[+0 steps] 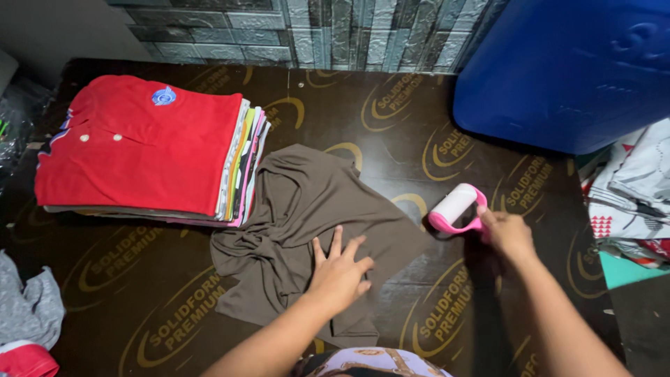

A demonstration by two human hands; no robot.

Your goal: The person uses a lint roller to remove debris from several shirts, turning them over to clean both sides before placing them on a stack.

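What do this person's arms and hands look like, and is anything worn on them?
Both forearms are bare as far as the view shows: no sleeves, gloves, watch or bracelet. The left hand and right hand show no rings that I can make out. Below, between the arms, a pale patterned garment shows.

1 head-worn camera, looking steeply down from close above the dark table (391, 105), facing the grey brick wall (335, 31) (no 2nd view supplied for overlap).
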